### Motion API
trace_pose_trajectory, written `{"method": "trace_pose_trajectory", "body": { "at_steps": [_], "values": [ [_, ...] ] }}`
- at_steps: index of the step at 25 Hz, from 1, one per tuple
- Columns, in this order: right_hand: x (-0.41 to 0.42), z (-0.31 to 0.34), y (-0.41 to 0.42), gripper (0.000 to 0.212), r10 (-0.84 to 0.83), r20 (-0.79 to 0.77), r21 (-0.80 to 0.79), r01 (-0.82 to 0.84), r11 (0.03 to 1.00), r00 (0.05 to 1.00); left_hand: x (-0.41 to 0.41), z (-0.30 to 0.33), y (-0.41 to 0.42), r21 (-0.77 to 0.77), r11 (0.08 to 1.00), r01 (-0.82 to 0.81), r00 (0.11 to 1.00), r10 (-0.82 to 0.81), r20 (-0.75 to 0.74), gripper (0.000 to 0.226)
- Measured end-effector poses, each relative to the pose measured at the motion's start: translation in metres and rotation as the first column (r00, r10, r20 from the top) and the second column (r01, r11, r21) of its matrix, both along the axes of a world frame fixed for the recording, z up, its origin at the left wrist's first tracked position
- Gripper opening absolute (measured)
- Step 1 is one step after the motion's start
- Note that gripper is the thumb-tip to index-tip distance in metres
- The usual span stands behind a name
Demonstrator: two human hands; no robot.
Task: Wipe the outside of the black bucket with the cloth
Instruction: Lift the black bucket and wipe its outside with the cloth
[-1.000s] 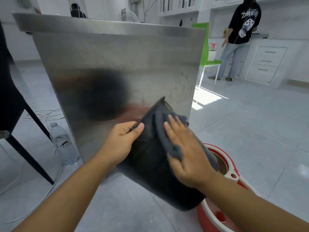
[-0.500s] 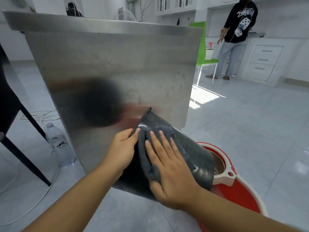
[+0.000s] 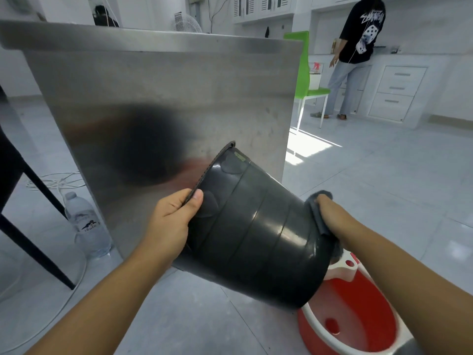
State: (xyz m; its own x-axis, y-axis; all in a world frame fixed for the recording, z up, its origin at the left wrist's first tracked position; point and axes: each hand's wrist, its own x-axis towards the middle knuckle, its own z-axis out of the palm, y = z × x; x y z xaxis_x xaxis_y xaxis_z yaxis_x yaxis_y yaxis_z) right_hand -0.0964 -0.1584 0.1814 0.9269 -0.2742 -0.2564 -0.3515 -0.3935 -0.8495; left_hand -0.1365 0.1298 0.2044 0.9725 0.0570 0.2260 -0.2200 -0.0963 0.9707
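The black bucket [image 3: 258, 234] is held off the floor, tilted, its rim up to the left and its base down to the right. My left hand [image 3: 171, 221] grips the rim, thumb on the outer wall. My right hand [image 3: 330, 213] presses a dark grey cloth [image 3: 318, 216] against the bucket's far right side near the base. Most of the cloth and my right fingers are hidden behind the bucket.
A steel cabinet side [image 3: 166, 98] stands right behind the bucket. A red and white mop bucket [image 3: 350, 326] sits on the floor below right. A water bottle [image 3: 87, 226] and a black chair leg [image 3: 33, 252] are at left. A person [image 3: 358, 47] stands far right by a green chair [image 3: 304, 73].
The bucket has turned so its ribbed side faces me. My right hand slid the cloth from the top near the rim down to the far right side by the base.
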Motion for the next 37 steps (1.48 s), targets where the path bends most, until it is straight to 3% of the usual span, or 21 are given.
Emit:
{"method": "trace_pose_trajectory", "body": {
  "at_steps": [4,8,10,12,13,15,18,20,21,23,25,29,32,34,37],
  "values": [
    [-0.008,0.002,-0.003,0.026,-0.136,0.054,0.352,0.108,0.93,0.989,-0.001,0.008,0.002,-0.053,0.975,0.217,0.968,-0.222,-0.118,0.029],
    [-0.003,0.002,0.013,0.028,-0.246,0.036,0.521,0.192,0.832,0.969,0.004,-0.004,-0.002,0.15,0.989,0.02,0.998,-0.028,0.048,0.021],
    [-0.002,0.006,0.014,0.044,-0.381,0.011,0.58,0.305,0.756,0.924,0.001,-0.008,0.005,0.219,0.963,0.159,0.985,-0.17,0.032,0.029],
    [-0.001,0.008,0.014,0.051,-0.445,0.005,0.656,0.333,0.677,0.896,0.001,-0.003,0.012,0.136,0.949,0.285,0.958,-0.283,-0.035,0.033],
    [0.0,0.009,0.017,0.045,-0.451,-0.009,0.671,0.34,0.659,0.893,0.002,-0.002,0.012,0.052,0.963,0.264,0.964,-0.263,-0.029,0.031],
    [0.001,0.011,0.03,0.04,-0.418,0.027,0.683,0.289,0.671,0.908,0.004,0.001,0.003,-0.051,0.997,0.062,0.998,-0.062,-0.001,0.02],
    [-0.009,0.004,0.052,0.051,-0.315,0.207,0.443,0.198,0.874,0.926,0.007,-0.002,-0.007,-0.085,0.964,-0.254,0.966,0.248,-0.071,0.023],
    [-0.023,-0.003,0.068,0.046,-0.122,0.412,0.227,0.028,0.974,0.903,0.009,0.001,-0.004,-0.197,0.926,-0.323,0.942,0.295,-0.159,0.029],
    [-0.029,-0.008,0.073,0.049,0.037,0.538,0.038,-0.068,0.997,0.842,0.01,0.002,0.001,-0.23,0.914,-0.333,0.937,0.294,-0.188,0.03],
    [-0.035,-0.016,0.081,0.062,0.389,0.615,-0.44,-0.111,0.891,0.686,0.013,0.005,0.007,-0.236,0.914,-0.329,0.935,0.28,-0.216,0.031],
    [-0.038,-0.022,0.088,0.073,0.622,0.514,-0.704,-0.124,0.699,0.592,0.012,0.004,0.007,-0.214,0.931,-0.297,0.945,0.253,-0.21,0.031],
    [-0.053,-0.034,0.112,0.081,0.849,0.338,-0.879,-0.186,0.439,0.407,0.007,-0.002,0.0,-0.154,0.965,-0.213,0.964,0.182,-0.195,0.032],
    [-0.044,-0.031,0.105,0.079,0.9,0.297,-0.923,-0.148,0.356,0.319,0.008,-0.005,0.001,-0.12,0.985,-0.123,0.979,0.1,-0.18,0.032],
    [-0.035,-0.023,0.098,0.077,0.874,0.358,-0.895,-0.145,0.421,0.329,0.008,-0.006,0.0,-0.095,0.994,-0.062,0.987,0.047,-0.155,0.03],
    [-0.024,-0.013,0.082,0.072,0.734,0.488,-0.744,-0.213,0.633,0.473,0.006,-0.006,-0.003,-0.005,0.999,0.034,0.996,-0.035,-0.081,0.03]
  ]
}}
